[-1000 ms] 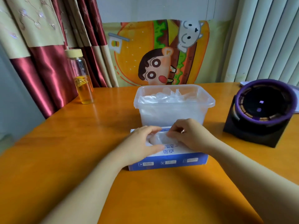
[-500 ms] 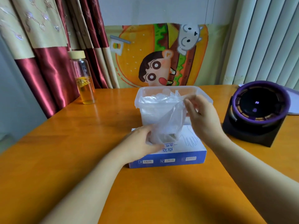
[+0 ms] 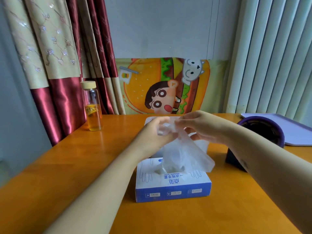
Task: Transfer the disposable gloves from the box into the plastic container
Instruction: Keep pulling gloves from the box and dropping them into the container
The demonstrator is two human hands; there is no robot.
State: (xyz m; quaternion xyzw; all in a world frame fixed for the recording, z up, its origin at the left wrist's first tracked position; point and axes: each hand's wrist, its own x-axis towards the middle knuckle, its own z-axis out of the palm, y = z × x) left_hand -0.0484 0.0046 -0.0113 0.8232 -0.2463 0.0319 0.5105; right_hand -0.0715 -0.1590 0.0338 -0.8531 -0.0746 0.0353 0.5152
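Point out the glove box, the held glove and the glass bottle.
glove box (image 3: 173,187): head view, blue front face.
glove (image 3: 184,154): head view, hanging clear sheet.
glass bottle (image 3: 93,120): head view, liquid-filled lower half.

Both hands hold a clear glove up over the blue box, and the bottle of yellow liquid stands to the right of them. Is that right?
Not quite. In the head view the bottle stands left of the hands, near the curtain. The left hand and right hand do hold the glove over the box.
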